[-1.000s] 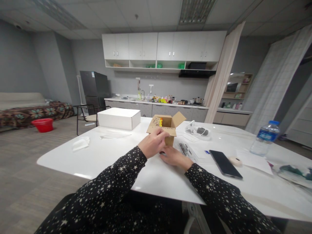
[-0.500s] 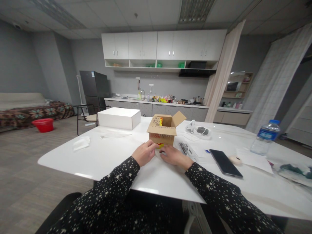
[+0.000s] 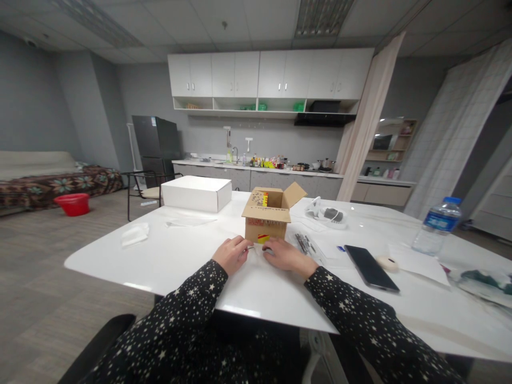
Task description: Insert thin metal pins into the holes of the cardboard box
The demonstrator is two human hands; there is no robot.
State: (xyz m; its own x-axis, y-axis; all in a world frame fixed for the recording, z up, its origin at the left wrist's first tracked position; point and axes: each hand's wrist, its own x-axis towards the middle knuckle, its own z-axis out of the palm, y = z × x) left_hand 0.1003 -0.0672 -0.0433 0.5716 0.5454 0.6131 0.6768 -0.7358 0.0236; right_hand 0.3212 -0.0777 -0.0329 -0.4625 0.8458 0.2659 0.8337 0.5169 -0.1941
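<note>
Box (image 3: pixel 267 223) open on surface (image 3: pixel 168 256); left hand (image 3: pixel 232 255) pinches small item, right hand (image 3: pixel 285 255) flat beside; packing unfinished.

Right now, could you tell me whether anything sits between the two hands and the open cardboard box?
Nothing visible does: the left hand and right hand rest on the white table just before the cardboard box.

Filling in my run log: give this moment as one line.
left hand: on white table, near open brown cardboard box | right hand: beside it | black phone: right
</note>
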